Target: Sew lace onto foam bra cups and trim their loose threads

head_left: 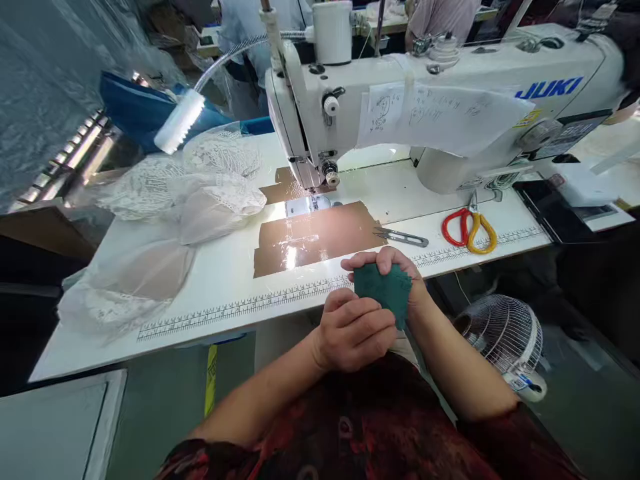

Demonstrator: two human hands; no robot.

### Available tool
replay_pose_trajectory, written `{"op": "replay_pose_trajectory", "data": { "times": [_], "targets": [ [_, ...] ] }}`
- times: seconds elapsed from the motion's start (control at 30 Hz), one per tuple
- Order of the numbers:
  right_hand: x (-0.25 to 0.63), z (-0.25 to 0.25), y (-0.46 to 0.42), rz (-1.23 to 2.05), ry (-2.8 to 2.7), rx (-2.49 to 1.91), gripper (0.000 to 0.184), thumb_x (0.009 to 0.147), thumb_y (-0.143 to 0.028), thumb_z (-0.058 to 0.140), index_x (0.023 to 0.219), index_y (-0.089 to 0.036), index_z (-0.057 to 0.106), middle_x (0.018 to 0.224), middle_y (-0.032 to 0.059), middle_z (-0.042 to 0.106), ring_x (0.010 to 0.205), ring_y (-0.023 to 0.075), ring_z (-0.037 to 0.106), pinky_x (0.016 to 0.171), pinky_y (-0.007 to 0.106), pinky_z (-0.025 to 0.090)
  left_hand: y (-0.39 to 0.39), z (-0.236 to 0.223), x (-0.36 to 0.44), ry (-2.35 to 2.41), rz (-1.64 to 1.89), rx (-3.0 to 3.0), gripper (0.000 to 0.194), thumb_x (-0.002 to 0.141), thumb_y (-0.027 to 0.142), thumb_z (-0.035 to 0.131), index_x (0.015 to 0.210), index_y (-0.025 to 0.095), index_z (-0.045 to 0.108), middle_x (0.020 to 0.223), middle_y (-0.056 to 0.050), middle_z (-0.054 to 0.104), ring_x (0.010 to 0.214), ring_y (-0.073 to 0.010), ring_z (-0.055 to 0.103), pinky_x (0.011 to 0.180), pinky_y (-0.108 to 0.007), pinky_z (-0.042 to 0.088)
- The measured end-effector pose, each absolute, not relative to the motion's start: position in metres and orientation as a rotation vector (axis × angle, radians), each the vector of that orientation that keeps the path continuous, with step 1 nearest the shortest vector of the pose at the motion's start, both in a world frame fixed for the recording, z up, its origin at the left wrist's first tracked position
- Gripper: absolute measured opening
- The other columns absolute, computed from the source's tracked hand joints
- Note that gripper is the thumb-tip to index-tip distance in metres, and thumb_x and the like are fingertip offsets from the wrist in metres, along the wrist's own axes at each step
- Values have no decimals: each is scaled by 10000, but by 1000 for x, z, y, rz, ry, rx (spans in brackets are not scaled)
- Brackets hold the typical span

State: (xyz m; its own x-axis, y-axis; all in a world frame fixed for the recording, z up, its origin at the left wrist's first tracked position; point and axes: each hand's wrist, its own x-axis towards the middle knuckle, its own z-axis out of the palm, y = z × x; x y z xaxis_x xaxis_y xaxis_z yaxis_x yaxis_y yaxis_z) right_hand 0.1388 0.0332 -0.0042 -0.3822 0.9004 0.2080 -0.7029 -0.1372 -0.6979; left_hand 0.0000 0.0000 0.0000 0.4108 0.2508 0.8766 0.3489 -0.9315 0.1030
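Observation:
A small piece of dark green fabric [383,288] is held up between both hands, just off the front edge of the sewing table. My left hand [353,328] has its fingers curled closed on the fabric's lower left side. Gripping the top and right side is my right hand [395,263], with its thumb over the upper edge. Part of the fabric is hidden behind the fingers. Beyond the hands on the tabletop lie thread snips [401,237], pointing left. Red and yellow handled scissors [470,230] rest farther right.
A white sewing machine [350,100] stands at the back, with brown tape [315,239] before its needle. White lace pieces [175,207] are heaped at the left. A lamp [180,120] hangs above them. A dark phone-like slab [553,210] lies right; a fan [500,333] stands below.

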Motion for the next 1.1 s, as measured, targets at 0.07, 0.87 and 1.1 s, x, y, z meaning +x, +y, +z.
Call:
{"op": "replay_pose_trajectory", "data": {
  "times": [0.07,0.87,1.1],
  "targets": [
    [138,-6,32,1747,-886,-381,79,843,-199,605,780,-245,595,1068,4,747,1052,175,678,896,369,551,0,0,-2,-551,-1549,-2566,212,930,148,501,809,200,667,841,32,736,822,-127,606,800,-313,408],
    [135,8,29,1714,-912,-505,99,836,-278,654,931,-259,678,1028,-7,749,1068,179,674,947,375,537,3,2,-4,-522,-1515,-2592,167,905,136,515,829,195,651,852,12,730,834,-140,617,796,-303,441],
    [137,10,30,1737,-895,-484,95,841,-246,652,931,-254,681,1021,-11,749,1077,173,672,932,351,545,4,0,-2,-525,-1524,-2586,158,905,146,514,836,203,645,858,11,724,849,-139,611,818,-303,439]
  ]
}}
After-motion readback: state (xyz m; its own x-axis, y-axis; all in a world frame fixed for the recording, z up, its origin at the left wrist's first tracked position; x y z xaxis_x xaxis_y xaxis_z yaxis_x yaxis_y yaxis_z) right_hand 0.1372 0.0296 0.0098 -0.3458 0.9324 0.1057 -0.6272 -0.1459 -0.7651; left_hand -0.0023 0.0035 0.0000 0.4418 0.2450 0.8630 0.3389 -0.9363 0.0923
